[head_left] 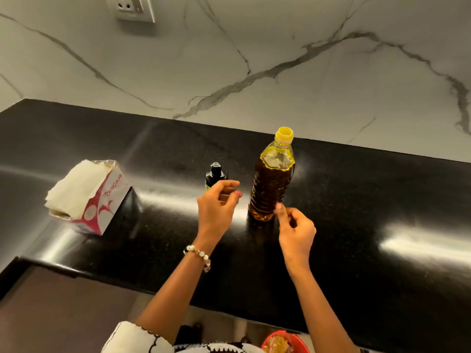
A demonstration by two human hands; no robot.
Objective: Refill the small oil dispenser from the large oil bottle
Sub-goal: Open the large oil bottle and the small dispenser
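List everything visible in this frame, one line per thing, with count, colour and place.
Oil bottle: 1, amber oil, yellow cap, upright mid-counter.
Dispenser: 1, dark, upright left of the bottle, partly behind the left hand.
Tissue box: 1, white and pink, counter left.
Counter: 1, glossy black.
Wall: 1, white veined marble.
Socket: 1, grey, top of wall.
Red container: 1, bottom edge, contents unclear.
Bracelet: 1, beaded, left wrist.
Left hand: 1, loosely curled, holding nothing.
Right hand: 1, at the bottle's base, contact unclear.

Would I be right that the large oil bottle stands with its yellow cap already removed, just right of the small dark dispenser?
Not quite: the head view shows the yellow cap still on the large oil bottle. The bottle does stand just right of the small dark dispenser.
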